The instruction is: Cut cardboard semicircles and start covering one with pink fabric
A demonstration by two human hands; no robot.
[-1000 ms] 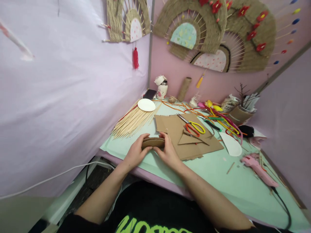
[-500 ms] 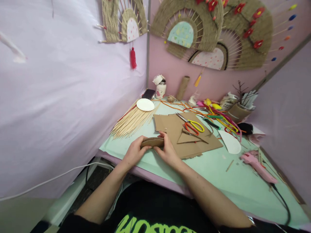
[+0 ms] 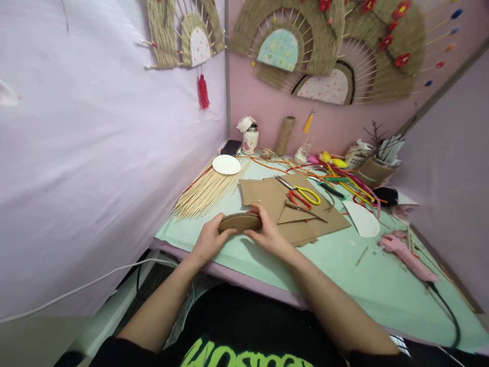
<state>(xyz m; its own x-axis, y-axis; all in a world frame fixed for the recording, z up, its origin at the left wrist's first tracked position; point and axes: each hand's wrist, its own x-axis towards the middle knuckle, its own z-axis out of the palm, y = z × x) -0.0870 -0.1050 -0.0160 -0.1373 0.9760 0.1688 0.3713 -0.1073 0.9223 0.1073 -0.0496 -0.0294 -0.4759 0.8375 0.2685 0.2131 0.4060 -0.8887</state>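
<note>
One curved cardboard piece [image 3: 240, 223] sits between the left hand [image 3: 209, 237] and right hand [image 3: 270, 236], each pinching an end with thumb and fingers, above the table's [image 3: 344, 265] near edge; toward its right edge lies one glue gun [image 3: 407, 256], toward its far-left corner one white disc [image 3: 226, 164]

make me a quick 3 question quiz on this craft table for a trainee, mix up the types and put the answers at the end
1. True or false: the left hand and the right hand both hold the curved cardboard piece.

2. Which lies on the flat cardboard sheet?
a) pink glue gun
b) scissors
c) red tassel

3. What does the white disc lie on?

Key: 1 true; 2 b; 3 the bundle of thin sticks.
</note>
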